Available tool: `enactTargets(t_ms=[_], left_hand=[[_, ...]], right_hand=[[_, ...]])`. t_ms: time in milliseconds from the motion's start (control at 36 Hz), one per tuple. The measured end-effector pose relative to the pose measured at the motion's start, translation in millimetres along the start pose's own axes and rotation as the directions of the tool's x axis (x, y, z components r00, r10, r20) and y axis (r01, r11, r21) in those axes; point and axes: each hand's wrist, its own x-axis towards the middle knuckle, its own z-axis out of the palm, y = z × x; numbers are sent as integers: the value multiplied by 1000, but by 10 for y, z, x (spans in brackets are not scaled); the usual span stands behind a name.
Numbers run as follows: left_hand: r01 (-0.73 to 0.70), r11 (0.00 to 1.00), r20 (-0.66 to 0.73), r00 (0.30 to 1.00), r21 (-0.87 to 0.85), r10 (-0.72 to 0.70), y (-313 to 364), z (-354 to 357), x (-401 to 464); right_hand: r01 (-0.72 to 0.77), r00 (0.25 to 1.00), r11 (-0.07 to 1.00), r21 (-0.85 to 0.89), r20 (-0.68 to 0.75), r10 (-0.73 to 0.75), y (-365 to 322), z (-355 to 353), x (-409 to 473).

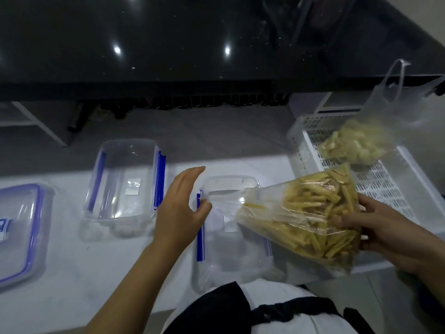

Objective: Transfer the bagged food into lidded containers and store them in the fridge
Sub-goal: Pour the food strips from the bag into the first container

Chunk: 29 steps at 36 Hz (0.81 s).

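Observation:
A clear plastic bag of yellow stick-shaped food (310, 213) hangs tilted over an open clear container with blue clips (231, 247) on the white table. My right hand (375, 227) grips the bag's full end from the right. My left hand (183, 208) pinches the bag's twisted mouth at the container's left rim, with the other fingers spread. A second open container with blue clips (125, 179) stands to the left. A second bag of pale food (356, 145) lies in a white perforated basket (385, 186) at the right.
At the far left sits a closed container with a blue-rimmed lid (21, 232). A dark glossy counter (192, 39) runs across the back, above a grey floor gap. The table's near edge lies close to my body.

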Motion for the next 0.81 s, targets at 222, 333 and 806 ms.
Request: enactTargets(t_ms=[222, 333, 806], left_hand=[[-59, 996, -28, 998, -74, 57, 107, -44, -27], [-24, 993, -22, 1000, -111, 21, 134, -32, -24], [-94, 990, -104, 991, -109, 83, 116, 49, -102]], right_hand=[[-6, 1000, 1000, -6, -27, 5, -60, -38, 41], [0, 999, 1000, -25, -36, -1, -77, -63, 82], [-18, 999, 1000, 17, -34, 19, -72, -94, 109]])
